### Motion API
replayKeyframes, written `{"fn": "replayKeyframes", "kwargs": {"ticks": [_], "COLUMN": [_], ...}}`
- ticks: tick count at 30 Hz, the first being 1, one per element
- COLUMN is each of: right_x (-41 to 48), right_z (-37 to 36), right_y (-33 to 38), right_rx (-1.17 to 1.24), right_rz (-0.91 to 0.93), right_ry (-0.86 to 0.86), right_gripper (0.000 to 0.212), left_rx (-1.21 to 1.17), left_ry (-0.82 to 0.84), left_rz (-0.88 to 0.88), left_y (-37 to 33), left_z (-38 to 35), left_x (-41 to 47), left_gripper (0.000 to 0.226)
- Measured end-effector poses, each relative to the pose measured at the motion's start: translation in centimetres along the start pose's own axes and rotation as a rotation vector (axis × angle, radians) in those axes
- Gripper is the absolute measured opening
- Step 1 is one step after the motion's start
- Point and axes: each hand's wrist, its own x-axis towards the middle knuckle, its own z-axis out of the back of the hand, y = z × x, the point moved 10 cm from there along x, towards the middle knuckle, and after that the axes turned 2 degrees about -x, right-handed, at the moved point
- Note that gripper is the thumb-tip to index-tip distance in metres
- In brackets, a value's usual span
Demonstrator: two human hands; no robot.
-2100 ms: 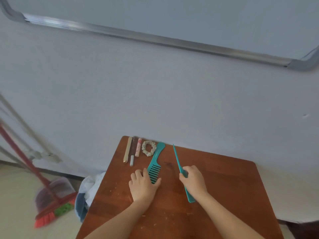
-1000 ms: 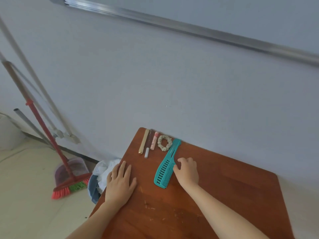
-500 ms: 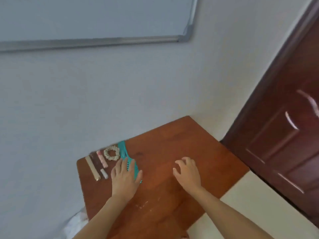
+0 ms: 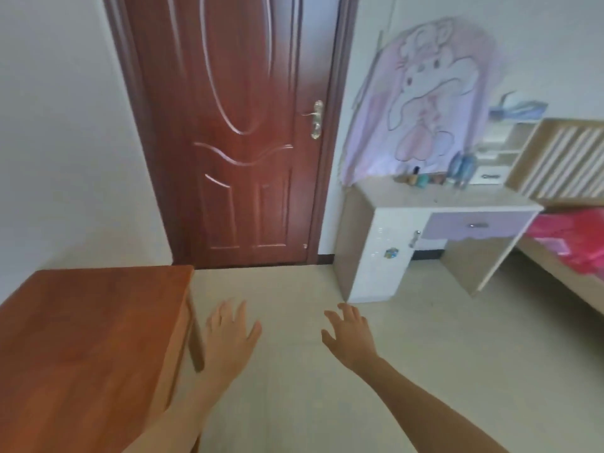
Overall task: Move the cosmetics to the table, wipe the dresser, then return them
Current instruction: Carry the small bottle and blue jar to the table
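Dresser (image 4: 385, 250) far and right, against the wall, just right of the dark red door (image 4: 235, 125). White front, pale top, one purple drawer (image 4: 477, 225) under the top. Cosmetics (image 4: 421, 179) in a little row at the far edge of the dresser top, close to the wall: small pots and bottles, too blurry to tell one from another. Two taller blue bottles (image 4: 461, 168) just right of them.

Left hand (image 4: 228, 338) low over the pale floor (image 4: 441, 354), just right of the brown tabletop (image 4: 91, 322) and near its leg. Fingers straight and spread, palm down. Grip apart, nothing in it. Right hand (image 4: 348, 335) a bit further right, apart from the left one, fingers spread and a little bent. Grip apart too, nothing in it. Both hands touching nothing and well apart from the cosmetics.

Brown tabletop near and left, only its right part in view.

Big purple cloth (image 4: 425, 93) with a cartoon girl on it behind the dresser, hanging down to the cosmetics. Gold handle (image 4: 315, 117) on the right side of the door. Bed (image 4: 568, 240) at the far right with pink bedding, right beside the dresser. Slatted headboard (image 4: 562, 158) above it.
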Motion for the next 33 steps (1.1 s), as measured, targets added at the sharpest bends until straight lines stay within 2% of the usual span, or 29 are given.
{"fn": "replayKeyframes", "kwargs": {"ticks": [3, 7, 11, 15, 18, 24, 29, 33], "right_x": [-5.0, -12.4, -20.1, -25.6, -27.6, -25.5, -18.3, -11.9], "right_z": [1.8, 4.5, 5.8, 7.3, 7.1, 7.5, 7.7, 7.9], "right_y": [-8.3, -17.9, -25.9, -32.6, -37.2, -44.1, -49.3, -54.0], "right_rx": [-0.062, -0.145, -0.009, 0.022, 0.012, 0.021, -0.027, -0.064], "right_rz": [-0.111, -0.274, -0.331, -0.404, -0.455, -0.468, -0.438, -0.436], "right_ry": [-0.039, -0.064, -0.049, -0.141, -0.055, -0.082, -0.077, -0.018], "right_gripper": [0.04, 0.053, 0.05, 0.048, 0.05, 0.051, 0.05, 0.051], "left_rx": [-0.001, -0.047, -0.086, -0.087, -0.067, -0.053, -0.039, -0.098], "left_ry": [0.033, 0.035, 0.073, 0.1, 0.107, 0.152, 0.11, 0.168], "left_rz": [-0.158, -0.301, -0.401, -0.478, -0.529, -0.557, -0.579, -0.536], "left_y": [-9.4, -20.6, -30.4, -38.3, -42.9, -48.8, -52.8, -56.1], "left_z": [-2.2, -5.2, -8.5, -11.0, -12.2, -15.3, -17.6, -20.4], "left_x": [-1.0, -4.6, -9.8, -13.7, -14.7, -11.5, -5.2, 1.9], "left_gripper": [0.054, 0.053, 0.052, 0.052, 0.051, 0.05, 0.048, 0.051]}}
